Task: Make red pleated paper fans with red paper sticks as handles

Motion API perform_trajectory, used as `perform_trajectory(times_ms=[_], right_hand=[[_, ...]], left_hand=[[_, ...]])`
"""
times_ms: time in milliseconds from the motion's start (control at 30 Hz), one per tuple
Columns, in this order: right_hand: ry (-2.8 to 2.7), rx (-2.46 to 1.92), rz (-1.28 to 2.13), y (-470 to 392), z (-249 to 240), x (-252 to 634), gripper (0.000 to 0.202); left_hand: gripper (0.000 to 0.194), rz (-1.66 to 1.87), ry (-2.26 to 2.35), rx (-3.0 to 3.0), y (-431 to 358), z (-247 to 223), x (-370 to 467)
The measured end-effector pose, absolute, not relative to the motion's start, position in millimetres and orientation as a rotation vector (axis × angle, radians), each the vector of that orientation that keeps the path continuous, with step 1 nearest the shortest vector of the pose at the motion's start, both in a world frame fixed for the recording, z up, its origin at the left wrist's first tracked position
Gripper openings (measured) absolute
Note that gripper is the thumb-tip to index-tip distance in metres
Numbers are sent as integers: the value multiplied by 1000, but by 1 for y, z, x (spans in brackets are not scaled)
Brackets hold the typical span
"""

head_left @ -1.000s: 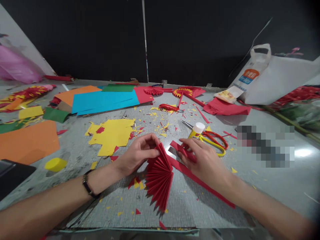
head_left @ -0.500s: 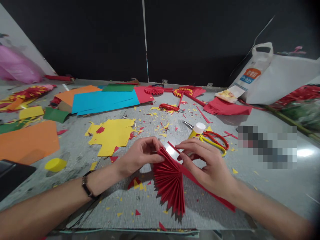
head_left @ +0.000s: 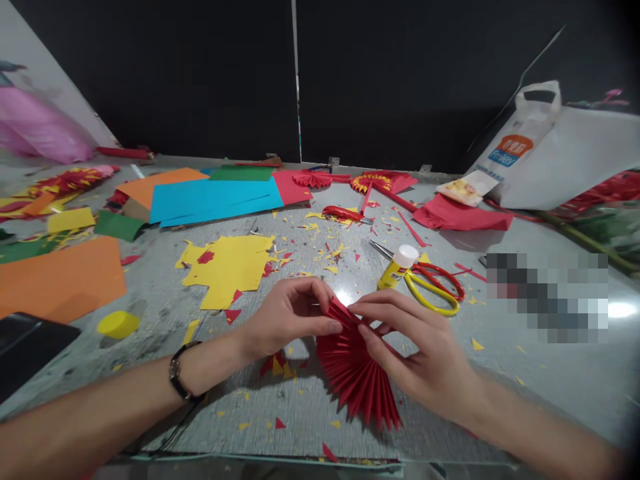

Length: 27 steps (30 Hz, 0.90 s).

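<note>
A red pleated paper fan [head_left: 355,380] is spread between my hands, its folded edge pointing down toward the front of the table. My left hand [head_left: 300,310] is closed, pinching the fan's upper left end between thumb and fingers. At the upper right, my right hand [head_left: 420,340] grips the same folded paper between thumb and fingertips, hiding part of it. Just beyond that hand stands a yellow glue stick [head_left: 395,272] with a white end. Scissors [head_left: 434,288] with red and yellow handles lie beside it.
Cut yellow paper [head_left: 235,270] lies left of centre, with a yellow cap [head_left: 119,325] nearer the left edge. Orange paper [head_left: 60,277] and blue paper [head_left: 215,201] lie farther back. Red-handled pliers [head_left: 343,213] rest among scraps. A white bag [head_left: 565,160] stands back right.
My right hand has moved in toward my left, and the folds at the top have drawn together. The fan's lower edge has swung rightward. The red strip's long tail is now mostly hidden.
</note>
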State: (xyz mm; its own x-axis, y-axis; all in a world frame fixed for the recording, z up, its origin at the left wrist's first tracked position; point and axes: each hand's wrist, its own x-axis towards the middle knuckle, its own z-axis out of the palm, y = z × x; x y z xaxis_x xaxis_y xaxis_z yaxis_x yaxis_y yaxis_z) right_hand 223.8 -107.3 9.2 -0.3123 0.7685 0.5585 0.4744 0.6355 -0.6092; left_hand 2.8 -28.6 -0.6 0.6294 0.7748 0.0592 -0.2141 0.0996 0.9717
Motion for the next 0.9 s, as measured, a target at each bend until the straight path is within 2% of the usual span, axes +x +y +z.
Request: perform_trajectory(times_ms=[167, 433, 900], right_hand=[[-2041, -951, 383, -109, 7, 226, 36], [-2075, -972, 315, -109, 3, 227, 35], [-2091, -1019, 277, -107, 6, 226, 33]], left_hand=[[20, 771, 567, 1229, -29, 1, 1], [7, 671, 602, 1223, -29, 2, 1], [11, 775, 591, 1154, -29, -4, 2]])
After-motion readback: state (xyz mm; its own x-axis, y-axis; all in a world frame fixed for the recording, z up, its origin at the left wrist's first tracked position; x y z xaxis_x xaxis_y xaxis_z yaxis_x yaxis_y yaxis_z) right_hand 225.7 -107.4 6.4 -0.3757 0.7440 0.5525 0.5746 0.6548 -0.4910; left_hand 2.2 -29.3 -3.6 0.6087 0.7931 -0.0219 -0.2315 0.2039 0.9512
